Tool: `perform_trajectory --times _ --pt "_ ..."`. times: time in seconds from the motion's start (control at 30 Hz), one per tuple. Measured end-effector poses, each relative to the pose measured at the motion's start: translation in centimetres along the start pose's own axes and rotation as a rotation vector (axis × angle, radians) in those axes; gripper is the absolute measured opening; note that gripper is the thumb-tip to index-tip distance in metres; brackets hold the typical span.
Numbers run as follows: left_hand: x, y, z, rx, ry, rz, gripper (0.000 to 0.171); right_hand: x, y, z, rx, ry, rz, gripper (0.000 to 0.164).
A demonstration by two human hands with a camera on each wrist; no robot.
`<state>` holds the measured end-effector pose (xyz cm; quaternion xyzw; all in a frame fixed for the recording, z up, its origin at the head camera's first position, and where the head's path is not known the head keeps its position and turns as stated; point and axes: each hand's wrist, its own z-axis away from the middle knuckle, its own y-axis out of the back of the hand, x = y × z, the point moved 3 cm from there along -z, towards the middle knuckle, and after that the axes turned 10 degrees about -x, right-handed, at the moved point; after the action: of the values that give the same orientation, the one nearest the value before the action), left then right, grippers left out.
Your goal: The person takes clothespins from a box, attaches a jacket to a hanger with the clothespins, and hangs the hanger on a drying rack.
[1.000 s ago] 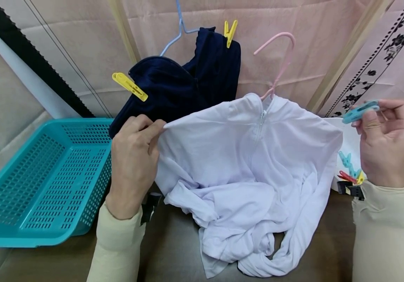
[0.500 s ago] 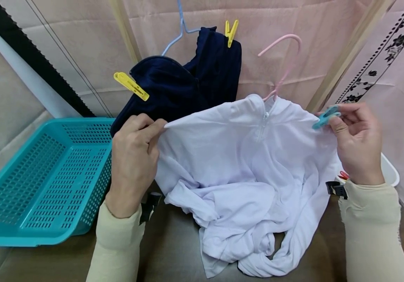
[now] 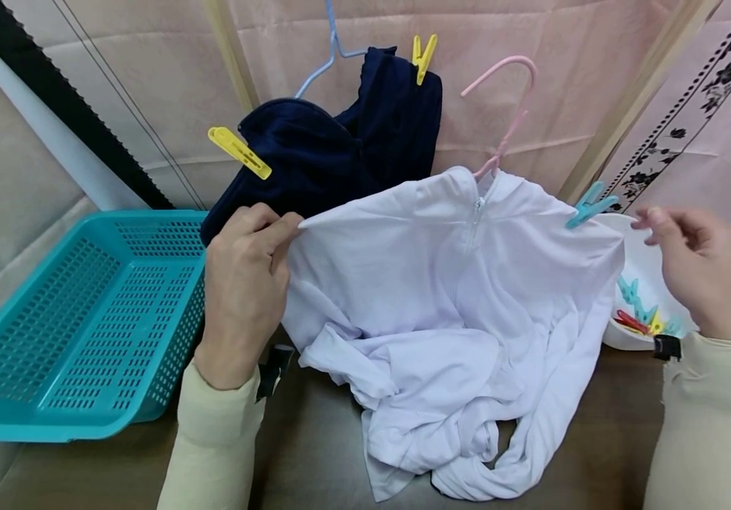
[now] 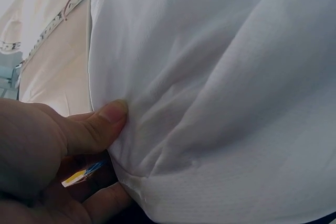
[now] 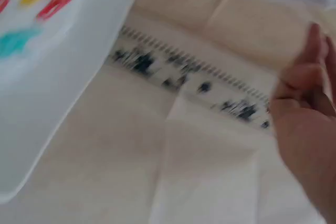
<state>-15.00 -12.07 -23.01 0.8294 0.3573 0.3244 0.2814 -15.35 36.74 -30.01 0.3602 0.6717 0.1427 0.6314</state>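
Observation:
A white zip-neck garment [image 3: 404, 269] hangs from a pink hanger [image 3: 511, 134], its lower part bunched on the table. My left hand [image 3: 244, 283] pinches its left shoulder edge; the left wrist view shows the thumb [image 4: 107, 119] pressed on the white cloth. A light-blue clothespin [image 3: 590, 205] is clipped on the garment's right shoulder. To the right of that clothespin, apart from it, my right hand [image 3: 706, 265] holds nothing, its fingers loosely bent. Beneath that hand stands a white bowl [image 3: 659, 283] with several coloured clothespins [image 3: 638, 312].
Behind, a navy garment [image 3: 321, 156] hangs on a blue hanger [image 3: 332, 49], with a yellow clothespin [image 3: 239, 152] on one side and another yellow clothespin [image 3: 424, 58] on the other. A teal basket [image 3: 94, 319] stands at the left on the brown table [image 3: 314, 453].
My right hand moved left with the light-blue clothespin, left it clipped on the white garment's right shoulder, then drew back right over the bowl. My left hand kept its pinch.

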Motion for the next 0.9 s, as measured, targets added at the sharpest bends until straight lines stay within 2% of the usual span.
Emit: perform_trajectory --times 0.1,0.17,0.33,0.5,0.6,0.77,0.9 --pt "-0.1 0.0 0.1 -0.002 0.005 -0.004 0.018 3.6 0.2 -0.4 -0.178 -0.16 0.258 0.061" --pt "-0.1 0.0 0.1 -0.001 0.006 -0.008 0.018 5.6 -0.1 -0.7 -0.29 -0.205 0.356 0.063" --pt "-0.1 0.1 0.2 0.009 0.0 -0.012 0.018 8.5 -1.3 -1.3 -0.45 -0.269 0.449 0.06" --pt "-0.1 0.1 0.1 0.013 -0.002 -0.007 0.018 9.6 -2.3 -1.7 -0.552 -0.213 0.494 0.062" --pt "0.0 0.0 0.1 0.011 -0.009 -0.007 0.018 10.0 -2.8 -1.7 -0.543 -0.172 0.5 0.054" --pt "0.1 -0.1 0.1 0.006 -0.017 -0.01 0.017 10.2 -3.3 -1.6 -0.428 -0.137 0.5 0.026" --pt "0.2 -0.2 0.1 0.0 -0.011 -0.015 0.017 10.4 -3.4 -1.6 -0.4 -0.155 0.493 0.022"
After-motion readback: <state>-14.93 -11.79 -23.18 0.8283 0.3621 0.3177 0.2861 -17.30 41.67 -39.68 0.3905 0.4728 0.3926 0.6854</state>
